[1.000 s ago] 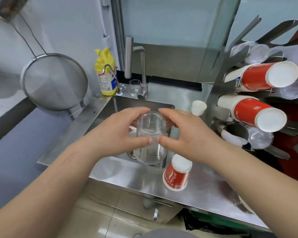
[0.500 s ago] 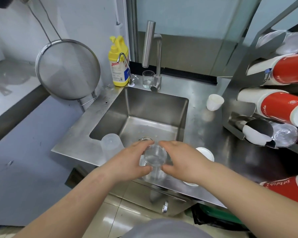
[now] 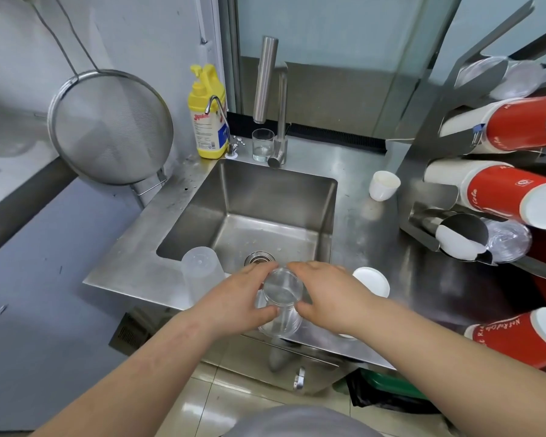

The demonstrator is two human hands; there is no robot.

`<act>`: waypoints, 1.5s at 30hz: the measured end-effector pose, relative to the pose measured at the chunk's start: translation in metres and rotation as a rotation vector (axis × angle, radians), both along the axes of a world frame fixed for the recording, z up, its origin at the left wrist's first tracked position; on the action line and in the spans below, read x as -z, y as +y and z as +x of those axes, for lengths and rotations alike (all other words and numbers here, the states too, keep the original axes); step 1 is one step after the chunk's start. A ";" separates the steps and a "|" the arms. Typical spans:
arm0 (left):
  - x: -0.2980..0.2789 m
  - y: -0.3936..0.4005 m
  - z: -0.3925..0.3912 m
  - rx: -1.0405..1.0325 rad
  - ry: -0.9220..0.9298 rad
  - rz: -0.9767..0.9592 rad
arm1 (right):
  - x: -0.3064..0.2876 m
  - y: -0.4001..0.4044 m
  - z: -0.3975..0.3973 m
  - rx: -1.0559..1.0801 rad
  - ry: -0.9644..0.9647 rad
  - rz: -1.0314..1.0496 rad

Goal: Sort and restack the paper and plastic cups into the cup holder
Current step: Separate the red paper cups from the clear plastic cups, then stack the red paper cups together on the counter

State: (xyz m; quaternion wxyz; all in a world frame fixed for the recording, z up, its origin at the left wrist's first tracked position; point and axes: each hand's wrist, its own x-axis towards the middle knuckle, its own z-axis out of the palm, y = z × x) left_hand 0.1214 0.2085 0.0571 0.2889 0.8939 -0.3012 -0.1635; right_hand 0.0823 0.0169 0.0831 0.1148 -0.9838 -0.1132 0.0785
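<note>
Left hand and right hand both grip an upside-down clear plastic cup, seemingly a nested stack, over the steel worktop.

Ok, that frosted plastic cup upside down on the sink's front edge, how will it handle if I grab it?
The frosted cup looks thin-walled and translucent, so probably very light and easily squeezed out of shape. It stands tall on its rim beside the sink basin, so a sideways nudge could tip it in. The steel looks smooth; it would likely slide.
</note>
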 end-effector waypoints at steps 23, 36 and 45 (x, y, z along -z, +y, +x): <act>-0.018 0.002 0.012 0.036 -0.026 0.090 | -0.030 -0.005 0.007 -0.050 0.089 -0.116; -0.144 -0.117 0.051 0.477 -0.321 0.579 | -0.143 -0.104 -0.015 -0.088 0.170 -0.317; -0.150 -0.241 0.001 0.791 -0.297 0.598 | -0.153 -0.211 -0.103 0.148 0.302 -0.337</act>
